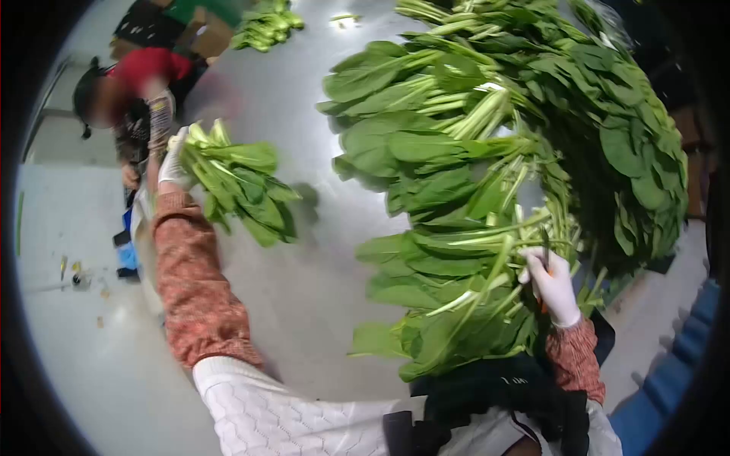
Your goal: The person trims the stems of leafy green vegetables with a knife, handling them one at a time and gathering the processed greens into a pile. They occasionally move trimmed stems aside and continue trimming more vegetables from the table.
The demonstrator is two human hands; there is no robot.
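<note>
My left hand (175, 163), in a white glove, is closed around the stem ends of a bunch of leafy greens (247, 178), held out over the left side of the metal table (304, 281). The leaves point down and to the right. My right hand (553, 289), also gloved, is closed on a small knife (545, 245); its thin dark blade sticks up past the fingers, and a bit of orange shows below. That hand is over the stems of a row of leafy greens (441, 258) lying on the table. The palm hides most of the handle.
A tall heap of greens (639, 152) lines the right side. A small pile of trimmed greens (266, 26) lies at the far end. At the upper left, a person in a red top (156, 68) stands by the table. Blue crates (669, 380) are at lower right.
</note>
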